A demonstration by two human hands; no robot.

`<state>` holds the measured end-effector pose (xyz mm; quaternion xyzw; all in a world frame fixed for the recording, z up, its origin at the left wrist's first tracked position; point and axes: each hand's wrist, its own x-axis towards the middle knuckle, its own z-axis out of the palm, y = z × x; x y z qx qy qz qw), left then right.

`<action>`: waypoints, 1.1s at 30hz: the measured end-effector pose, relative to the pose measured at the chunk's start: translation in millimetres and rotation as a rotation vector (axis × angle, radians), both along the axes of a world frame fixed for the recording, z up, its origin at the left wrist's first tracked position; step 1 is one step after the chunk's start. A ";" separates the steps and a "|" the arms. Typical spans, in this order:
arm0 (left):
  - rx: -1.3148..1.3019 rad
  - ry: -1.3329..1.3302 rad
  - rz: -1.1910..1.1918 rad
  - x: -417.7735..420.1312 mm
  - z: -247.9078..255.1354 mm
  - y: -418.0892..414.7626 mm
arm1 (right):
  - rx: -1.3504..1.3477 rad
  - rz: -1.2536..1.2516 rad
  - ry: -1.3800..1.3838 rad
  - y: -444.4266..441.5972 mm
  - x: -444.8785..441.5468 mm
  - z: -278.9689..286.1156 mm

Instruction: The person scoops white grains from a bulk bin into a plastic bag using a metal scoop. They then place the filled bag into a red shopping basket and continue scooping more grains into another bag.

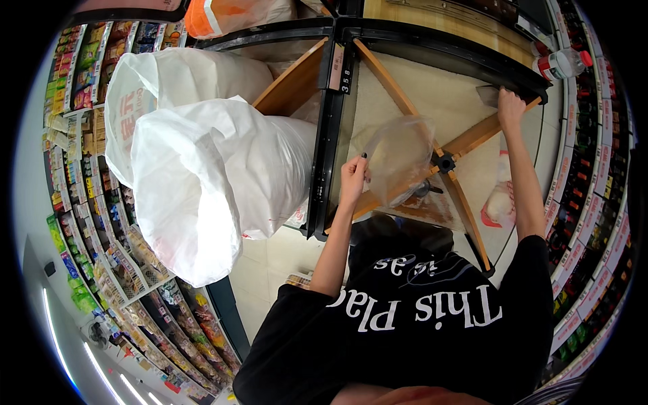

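Observation:
My left hand (354,174) is closed on the rim of a clear plastic bag (400,159), which hangs partly open over a bin of white grain (390,86). My right hand (511,107) is curled at the bin's far right corner, beside a small greyish translucent piece (487,96); whether it grips that piece is unclear. Crossed wooden slats (473,134) divide the bin and meet at a black hub (445,162). Just below the bag, a dark rounded object with a handle (422,189) shows at the slats.
Two large white woven sacks (273,167) with wide mouths lean at the left against the bin's black frame (324,136). A plastic bottle with a red cap (564,65) lies at the upper right. A red-and-white bag (500,202) is low at the right. Stocked shelves (582,202) line both sides.

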<state>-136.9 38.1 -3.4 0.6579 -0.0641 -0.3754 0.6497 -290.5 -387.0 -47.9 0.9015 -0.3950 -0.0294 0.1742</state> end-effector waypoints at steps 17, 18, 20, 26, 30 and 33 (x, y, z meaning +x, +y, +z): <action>-0.026 0.027 -0.041 -5.2 4.0 -7.1 | 0.660 -0.135 0.039 78.3 31.5 -33.9; -0.025 0.027 -0.044 -5.0 4.9 -6.8 | 0.706 -0.158 0.018 79.8 32.8 -27.9; -0.034 0.040 -0.022 -3.6 -0.5 -2.4 | 0.741 -0.205 -0.071 83.1 33.5 -15.4; 0.000 0.008 -0.040 -2.3 3.4 -1.0 | 0.909 -0.343 -0.436 74.5 20.2 3.1; 0.000 0.000 -0.052 -5.5 3.9 -2.9 | 1.011 -0.354 -0.801 77.6 -0.1 4.9; 0.019 0.018 -0.041 -7.7 3.5 -4.3 | 1.110 -0.365 -1.012 87.1 -14.2 11.8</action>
